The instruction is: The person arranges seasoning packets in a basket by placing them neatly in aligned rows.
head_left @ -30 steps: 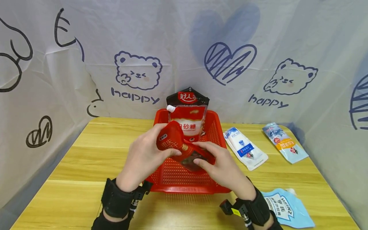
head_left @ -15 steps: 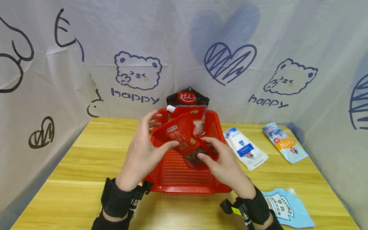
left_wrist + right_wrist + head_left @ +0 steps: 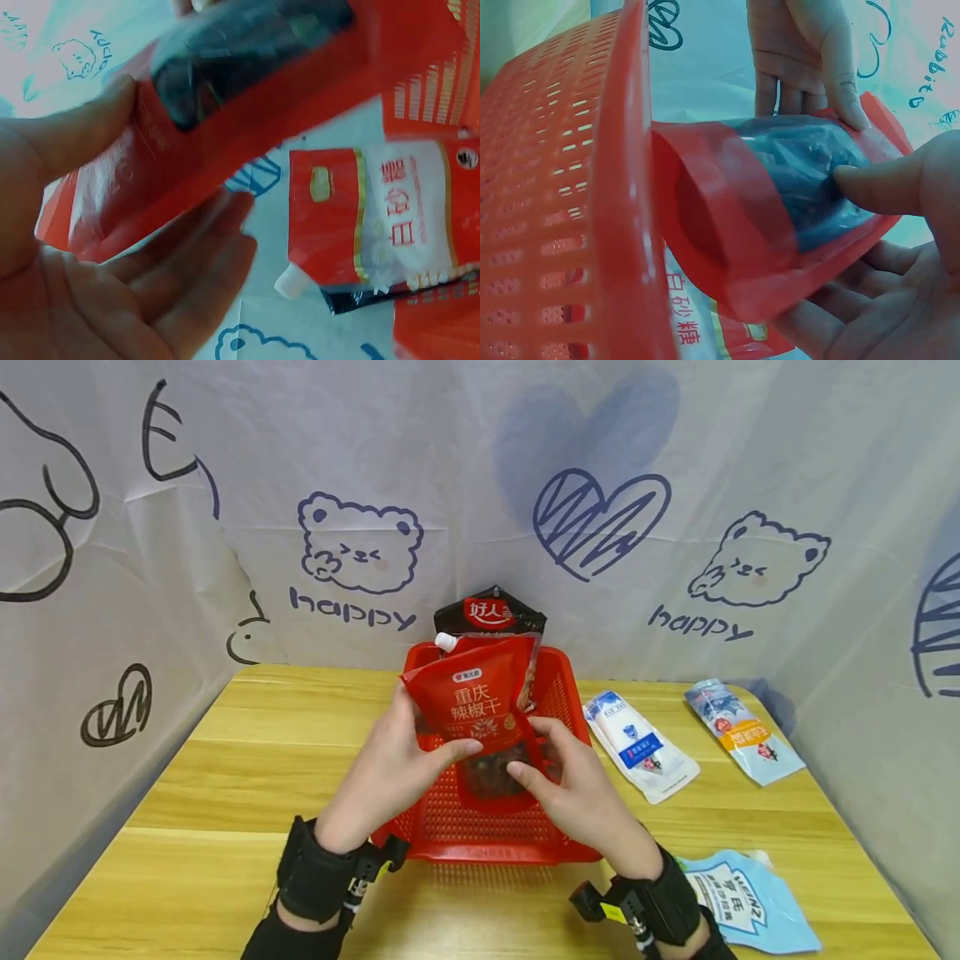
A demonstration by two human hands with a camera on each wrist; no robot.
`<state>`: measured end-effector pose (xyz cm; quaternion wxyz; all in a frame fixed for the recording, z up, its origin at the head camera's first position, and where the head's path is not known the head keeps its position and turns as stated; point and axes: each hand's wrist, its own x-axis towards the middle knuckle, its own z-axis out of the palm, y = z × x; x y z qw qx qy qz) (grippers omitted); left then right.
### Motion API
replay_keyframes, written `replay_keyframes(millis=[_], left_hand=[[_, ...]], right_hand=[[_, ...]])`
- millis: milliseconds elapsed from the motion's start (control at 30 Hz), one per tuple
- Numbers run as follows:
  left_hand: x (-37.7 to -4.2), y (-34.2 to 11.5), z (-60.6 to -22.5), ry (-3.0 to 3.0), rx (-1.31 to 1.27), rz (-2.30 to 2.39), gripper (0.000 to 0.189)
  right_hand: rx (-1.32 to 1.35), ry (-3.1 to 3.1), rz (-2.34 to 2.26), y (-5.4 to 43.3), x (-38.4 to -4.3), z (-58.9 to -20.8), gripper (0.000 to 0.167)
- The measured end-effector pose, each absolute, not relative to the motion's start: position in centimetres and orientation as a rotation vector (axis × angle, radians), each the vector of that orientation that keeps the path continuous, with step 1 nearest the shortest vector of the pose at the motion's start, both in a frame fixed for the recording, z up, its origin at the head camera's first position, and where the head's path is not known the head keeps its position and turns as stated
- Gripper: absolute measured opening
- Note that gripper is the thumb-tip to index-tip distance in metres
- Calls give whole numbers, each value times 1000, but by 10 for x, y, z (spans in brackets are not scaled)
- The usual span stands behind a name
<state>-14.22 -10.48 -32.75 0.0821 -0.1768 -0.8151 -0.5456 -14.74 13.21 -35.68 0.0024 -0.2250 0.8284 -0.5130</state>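
Observation:
A red pouch of dried chilies [image 3: 480, 702] with a see-through window stands upright over the red plastic basket [image 3: 495, 852]. My left hand [image 3: 397, 756] holds its left side, thumb across the front and fingers behind. On the lower right edge, my right hand [image 3: 581, 785] pinches it between thumb and fingers. In the right wrist view the pouch's clear window [image 3: 810, 180] lies under the right thumb. Behind it, a red and white sugar pouch [image 3: 375, 210] with a white cap stands in the basket, mostly hidden by the chili pouch in the head view.
A black pouch [image 3: 491, 610] stands at the back of the basket. To the right on the wooden table lie a white pouch [image 3: 641, 747], a light blue and orange pouch [image 3: 742, 731] and a blue Heinz pouch [image 3: 750, 902]. A drawn-on white cloth [image 3: 465, 443] hangs behind.
The chili pouch has turned from tilted and folded to upright, its printed front flattened toward the head camera. My left fingers have spread and gone behind it; the right hand keeps its hold.

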Motion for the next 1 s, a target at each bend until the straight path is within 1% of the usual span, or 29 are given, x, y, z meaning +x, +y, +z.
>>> replay_keyframes(millis=[100, 233, 467, 567, 700, 767, 900, 1000], left_hand=[[-142, -104, -328, -2402, -562, -1657, 89], [-141, -102, -327, -2398, -559, -1669, 83], [-140, -101, -327, -2478, -570, -1478, 65], [-141, -102, -328, -2483, -593, -1412, 63], [-141, -102, -329, -2506, -641, -1263, 62], [-140, -102, -330, -2530, -679, -1172, 61], [-140, -99, -332, -2569, -751, -1070, 56], [-140, -98, -334, -2581, -767, -1075, 52]], right_hand=[[-742, 2591, -1599, 132, -149, -358, 55], [-773, 2597, -1595, 133, -149, -358, 57], [-742, 2580, -1760, 137, -147, -352, 66], [-752, 2637, -1820, 137, -146, -349, 70], [-833, 2755, -1815, 137, -146, -348, 70], [-910, 2800, -1778, 136, -146, -349, 65], [-1060, 2840, -1684, 135, -145, -352, 47], [-1101, 2862, -1633, 135, -146, -351, 37]])
